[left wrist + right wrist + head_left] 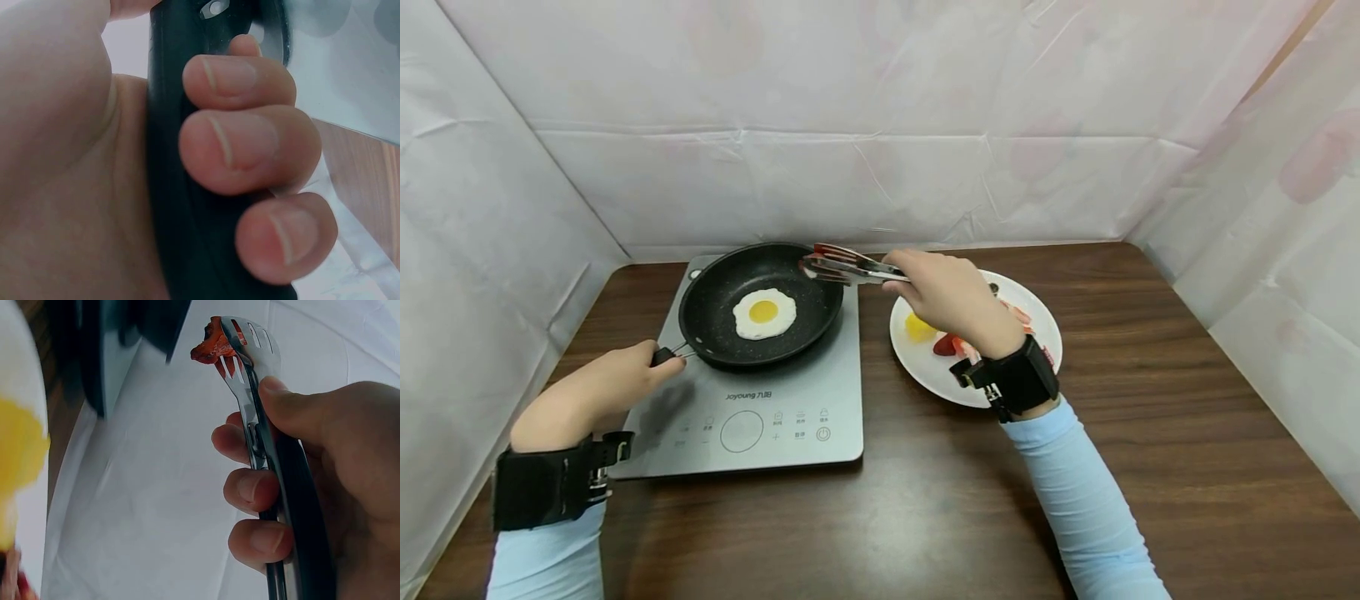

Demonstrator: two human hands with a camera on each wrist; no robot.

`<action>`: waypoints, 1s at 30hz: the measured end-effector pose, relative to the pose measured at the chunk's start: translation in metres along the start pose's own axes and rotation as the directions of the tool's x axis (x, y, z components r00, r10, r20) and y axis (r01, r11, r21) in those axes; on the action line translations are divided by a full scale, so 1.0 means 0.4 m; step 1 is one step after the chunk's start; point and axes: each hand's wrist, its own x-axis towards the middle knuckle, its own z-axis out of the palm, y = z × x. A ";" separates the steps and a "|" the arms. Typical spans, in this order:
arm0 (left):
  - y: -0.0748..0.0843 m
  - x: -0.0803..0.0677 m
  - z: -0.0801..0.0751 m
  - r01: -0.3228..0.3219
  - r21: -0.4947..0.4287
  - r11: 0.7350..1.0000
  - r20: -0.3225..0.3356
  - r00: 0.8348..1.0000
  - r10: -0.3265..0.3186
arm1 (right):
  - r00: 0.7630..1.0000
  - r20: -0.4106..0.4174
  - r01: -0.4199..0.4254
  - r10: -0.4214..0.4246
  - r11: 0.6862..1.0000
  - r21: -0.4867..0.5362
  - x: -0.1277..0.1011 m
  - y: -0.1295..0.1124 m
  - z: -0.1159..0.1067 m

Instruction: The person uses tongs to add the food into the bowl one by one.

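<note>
My left hand (598,387) grips the black handle (169,162) of a frying pan (718,292), its fingers curled round it in the left wrist view. A fried egg (763,314) with a yellow yolk lies in the pan. My right hand (951,292) holds metal tongs (859,270) whose slotted tips reach over the pan's right rim. In the right wrist view, those tips pinch a small reddish-brown piece of food (212,345), of a kind I cannot tell. The pan sits on or just above a silver induction cooktop (812,379); its underside is hidden.
Right of the cooktop, under my right forearm, is a white plate (917,373). It bears a yellow piece (919,327), red pieces (946,345) and other food, partly hidden. White sheeting (865,183) closes off the back and sides of the brown wooden table (910,500).
</note>
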 end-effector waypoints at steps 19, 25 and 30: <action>-0.007 -0.013 -0.002 -0.019 0.004 1.000 0.011 1.000 0.019 | 0.976 0.143 0.169 -0.163 0.985 -0.033 0.057 -0.162 0.101; -0.002 -0.014 -0.003 -0.021 -0.009 1.000 -0.006 1.000 0.021 | 0.976 0.138 0.176 -0.170 0.984 -0.028 0.054 -0.163 0.099; 0.002 -0.009 -0.006 -0.015 -0.012 1.000 -0.016 1.000 0.015 | 0.975 0.152 0.167 -0.162 0.986 -0.017 0.054 -0.159 0.096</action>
